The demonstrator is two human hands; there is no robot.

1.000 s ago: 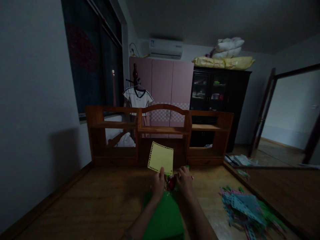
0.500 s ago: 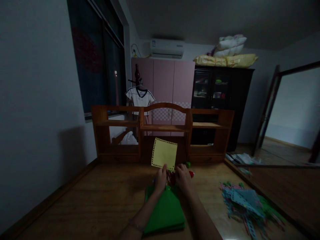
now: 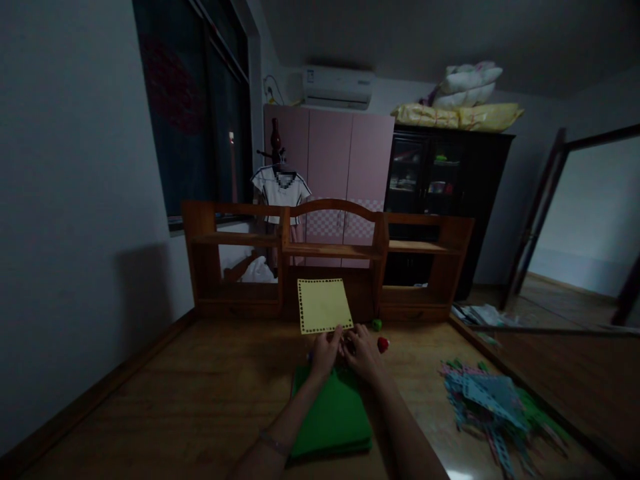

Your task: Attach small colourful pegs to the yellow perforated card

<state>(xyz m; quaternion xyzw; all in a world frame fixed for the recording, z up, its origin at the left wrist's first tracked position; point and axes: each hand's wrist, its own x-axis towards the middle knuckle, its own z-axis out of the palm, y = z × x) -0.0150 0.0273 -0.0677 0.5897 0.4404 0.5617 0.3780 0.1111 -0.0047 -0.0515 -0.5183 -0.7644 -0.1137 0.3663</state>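
Observation:
A square yellow sheet [image 3: 324, 307] with dark punched holes along its edges stands tilted up above the table. My left hand [image 3: 325, 353] pinches its lower edge, the thumb lying on the front. Close beside it, my right hand [image 3: 363, 352] is closed with bent fingers at the sheet's lower right corner; what is in these fingers is too dark and small to make out. Beneath my forearms lies a stack of green sheets [image 3: 333, 417]. Just right of my right hand are a small red object [image 3: 383, 345] and a small green one [image 3: 377, 325].
On the wooden table's [image 3: 200, 387] right side lies a heap of blue, green and pink perforated pieces [image 3: 490, 403] with loose strips. A wooden shelf unit [image 3: 330, 252] runs along the far edge. A wall stands close on the left.
The yellow sheet has turned, its top leaning left. My right hand has drawn in closer to the left hand at the sheet's corner, leaving the red object in fuller view.

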